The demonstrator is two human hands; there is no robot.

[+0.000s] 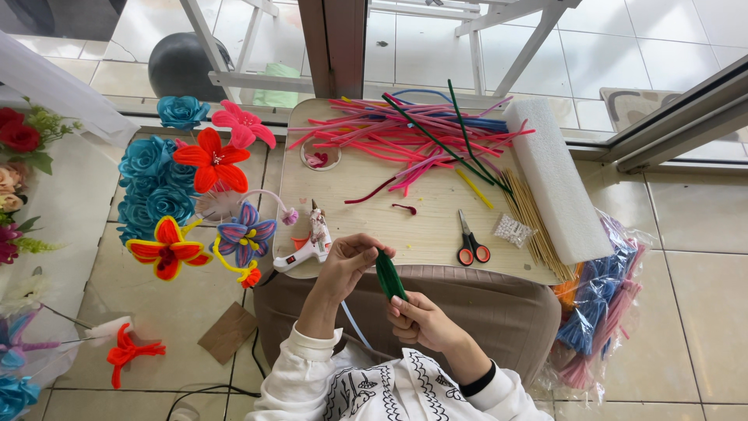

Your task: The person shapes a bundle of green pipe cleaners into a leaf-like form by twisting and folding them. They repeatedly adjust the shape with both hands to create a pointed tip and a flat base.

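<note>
Both hands work a green pipe cleaner piece (pixel 389 274) just in front of the near edge of the small wooden table (pixel 436 234); the left hand (pixel 348 261) pinches its upper end, thumb and fingers closed on it, while the right hand (pixel 418 320) grips its lower end from below, fingers curled shut around it; the piece looks folded or wound into a narrow leaf-like shape, so by my reading the step in hand is shaping or twisting it tight, somewhere in the middle of making one part of a flower; whether the ends are already locked together I cannot tell, since the fingers cover them. On the table lie a glue gun (pixel 305 251) just beside the left hand, red-handled scissors (pixel 469 243) to the right, a loose heap of pink, blue and green pipe cleaners (pixel 405 136) at the far side, a bundle of wooden sticks (pixel 530 222), and a white foam block (pixel 555 183); finished pipe-cleaner flowers (pixel 195 199) stand to the left. The next move, as I judge it, calls for a firm, even pinch and a small turn of the wrists to set the shape; the glue gun and the sticks sit within reach.
</note>
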